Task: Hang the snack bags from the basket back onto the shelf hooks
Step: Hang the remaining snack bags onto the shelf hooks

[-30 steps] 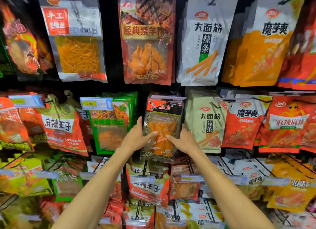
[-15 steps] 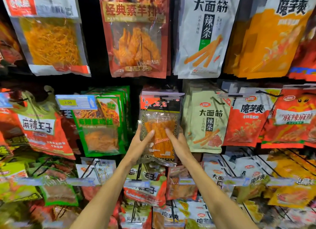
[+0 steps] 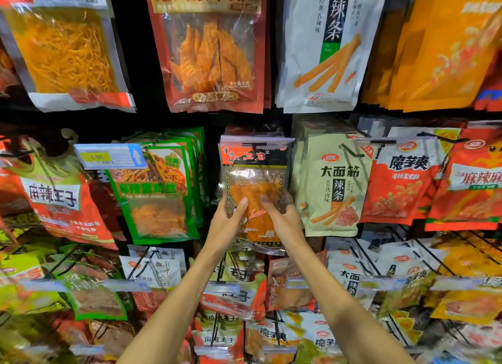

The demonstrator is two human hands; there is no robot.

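A clear snack bag (image 3: 255, 179) with an orange-and-black header and orange sticks inside hangs at the middle row's centre. Its top sits at a shelf hook (image 3: 255, 146) behind a clear price-tag strip. My left hand (image 3: 229, 222) grips the bag's lower left side, thumb on the front. My right hand (image 3: 282, 217) grips its lower right side, thumb on the front too. The fingers of both hands are hidden behind the bag. No basket is in view.
Green bags (image 3: 157, 192) hang just left of the held bag, pale green bags (image 3: 335, 190) just right. A red bag (image 3: 212, 46) and a white bag (image 3: 326, 46) hang above. Lower hooks carry more packed bags (image 3: 231, 295). A price tag (image 3: 108, 156) juts out at left.
The view has moved closer to the shelf. Both hands have stayed on the bag's lower sides, with the thumbs drawn nearer together on its front.
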